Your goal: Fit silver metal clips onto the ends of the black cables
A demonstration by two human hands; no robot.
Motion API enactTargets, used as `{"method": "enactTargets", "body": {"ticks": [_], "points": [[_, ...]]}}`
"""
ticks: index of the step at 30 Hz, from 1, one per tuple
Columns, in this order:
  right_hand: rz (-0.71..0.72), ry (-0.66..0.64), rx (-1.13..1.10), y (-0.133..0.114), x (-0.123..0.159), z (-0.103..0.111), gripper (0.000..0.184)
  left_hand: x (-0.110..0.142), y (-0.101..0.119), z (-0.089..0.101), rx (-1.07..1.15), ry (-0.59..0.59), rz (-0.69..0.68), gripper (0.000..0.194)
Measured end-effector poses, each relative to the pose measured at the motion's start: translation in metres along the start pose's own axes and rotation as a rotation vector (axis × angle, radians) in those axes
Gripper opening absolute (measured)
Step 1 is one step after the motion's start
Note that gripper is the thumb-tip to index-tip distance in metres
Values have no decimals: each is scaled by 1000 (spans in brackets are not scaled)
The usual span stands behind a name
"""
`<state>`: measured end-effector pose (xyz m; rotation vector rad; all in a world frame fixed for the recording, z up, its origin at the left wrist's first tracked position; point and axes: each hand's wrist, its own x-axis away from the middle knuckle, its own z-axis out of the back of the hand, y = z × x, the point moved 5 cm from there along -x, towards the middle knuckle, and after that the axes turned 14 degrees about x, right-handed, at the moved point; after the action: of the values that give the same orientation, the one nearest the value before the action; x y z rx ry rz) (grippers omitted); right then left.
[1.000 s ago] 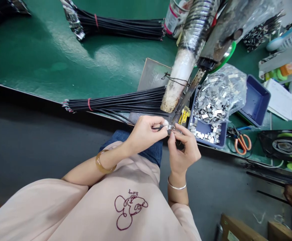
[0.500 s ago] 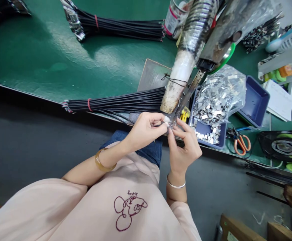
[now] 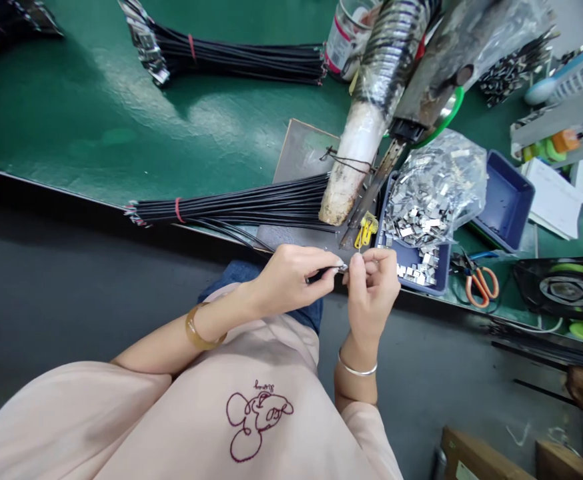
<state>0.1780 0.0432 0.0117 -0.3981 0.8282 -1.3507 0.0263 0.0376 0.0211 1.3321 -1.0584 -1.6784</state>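
Observation:
Between the thumb and fingers of my left hand [image 3: 294,277] is a black cable [image 3: 321,272], its end pointing right with a small silvery tip. My right hand [image 3: 374,287] is closed in a pinch just right of that tip. A thin, light sliver shows above its fingertips, too small to name. Behind my hands, a bundle of black cables [image 3: 231,203] with a red band lies along the bench edge. The lower end of a narrow metal bar [image 3: 366,207] hangs just above, beside small yellow pieces [image 3: 366,231].
A white-ended duct [image 3: 344,160] comes down over the bench. To the right stand a blue tray [image 3: 441,283] with small metal parts and a plastic bag, a second blue tray [image 3: 509,193], orange-handled pliers [image 3: 481,287] and a fan [image 3: 566,290]. Another cable bundle [image 3: 241,59] lies farther back.
Both hands have come down from the metal bar's lower end towards my body. The right has shifted slightly right and closed into a tighter pinch. The cable in my left hand now shows.

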Motion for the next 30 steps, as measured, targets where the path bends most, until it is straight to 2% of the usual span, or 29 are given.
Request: {"method": "enactTargets", "body": {"ticks": [2,4,7,9,11,13,15,17,20,22,27,30], "points": [[24,-44,-70,0,-2,-1,13,1,0,2,27,-4,1,14],[121,-29,-68,-4,-2,2,7,1,-6,3,133,-23,128,12],[358,75,85,-15,2,9,9,1,-14,3,320,-69,340,17],[433,175,193,-19,6,15,15,1,-16,3,392,-68,398,21],[360,311,217,-17,9,23,15,1,-17,4,409,-38,411,22],[218,458,125,-10,13,33,11,1,-18,4,384,-6,407,23],[125,518,5,-5,15,36,9,2,-18,3,355,7,399,23],[150,469,-13,-7,15,33,9,2,-19,2,361,13,396,20],[332,317,155,-18,14,19,14,-1,-20,0,442,28,421,16],[401,255,204,-21,13,11,16,-5,-21,-1,509,43,444,14],[242,174,71,-12,7,2,10,-12,-23,0,567,25,516,13],[207,137,48,-10,3,0,9,-13,-25,0,571,26,540,14]]}}
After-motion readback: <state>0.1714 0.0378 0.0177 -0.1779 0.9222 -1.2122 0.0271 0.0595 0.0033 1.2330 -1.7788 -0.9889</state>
